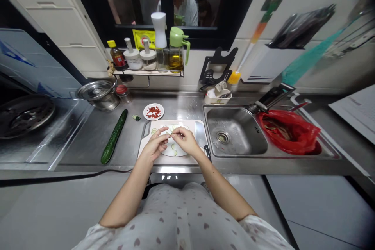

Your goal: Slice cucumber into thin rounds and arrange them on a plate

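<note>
My left hand (pixel 155 145) and my right hand (pixel 186 140) meet over a white plate (pixel 178 151). Their fingertips pinch together at one spot; whatever sits between them is too small to make out. Thin pale-green cucumber slices (pixel 174 149) lie on the plate, some curved and apart from each other. Under the plate is a light cutting board (pixel 143 149), with a few more slices at its left, partly behind my left hand. A broad-bladed knife (pixel 200 133) rests along the board's right side, its dark handle towards me.
A whole cucumber (pixel 115 136) and a cut cucumber end (pixel 136 117) lie left of the board. Behind it stands a small plate (pixel 161 114) of red bits. The sink (pixel 240 140) holds a red bag (pixel 288 133) on its right. A lidded pot (pixel 102 95) stands back left.
</note>
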Motion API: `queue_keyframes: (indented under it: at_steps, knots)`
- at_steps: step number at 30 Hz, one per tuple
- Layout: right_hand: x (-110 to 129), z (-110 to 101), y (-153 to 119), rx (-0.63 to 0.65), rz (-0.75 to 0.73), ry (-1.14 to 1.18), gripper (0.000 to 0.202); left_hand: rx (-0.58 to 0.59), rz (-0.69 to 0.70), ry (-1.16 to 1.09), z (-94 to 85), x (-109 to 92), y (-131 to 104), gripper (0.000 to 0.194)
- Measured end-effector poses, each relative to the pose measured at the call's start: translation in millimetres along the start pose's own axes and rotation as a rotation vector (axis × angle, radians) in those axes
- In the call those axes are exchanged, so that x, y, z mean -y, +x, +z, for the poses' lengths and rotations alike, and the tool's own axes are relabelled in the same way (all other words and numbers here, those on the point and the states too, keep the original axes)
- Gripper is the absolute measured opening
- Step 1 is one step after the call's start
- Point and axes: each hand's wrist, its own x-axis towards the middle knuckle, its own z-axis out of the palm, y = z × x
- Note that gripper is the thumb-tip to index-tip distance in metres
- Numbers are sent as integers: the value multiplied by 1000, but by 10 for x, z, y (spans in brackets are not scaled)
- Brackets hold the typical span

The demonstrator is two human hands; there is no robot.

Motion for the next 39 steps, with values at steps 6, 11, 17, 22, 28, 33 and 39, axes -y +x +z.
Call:
queue_keyframes:
  at_steps: [6, 11, 17, 22, 28, 33, 39]
  knots:
    - [42, -1, 27, 39, 111, 178, 16, -52, 184, 148, 54, -36, -8, 60]
    - [81, -43, 87, 73, 157, 236, 16, -34, 379, 239, 106, -37, -9, 53]
    - [49, -43, 154, 83, 212, 251, 11, -87, 522, 394, 117, -15, 10, 39]
    - [-23, -39, 173, 131, 251, 219, 15, -136, 543, 491, -22, 48, 73, 29]
    - [-353, -38, 102, 235, 238, 97, 17, -131, 425, 623, -207, 274, 192, 27]
    - [-671, 9, -72, 284, 248, -278, 13, -162, 261, 950, -293, 571, 297, 20]
    - [-785, 108, -192, 375, 285, -547, 14, -202, 149, 1268, -297, 755, 342, 14]
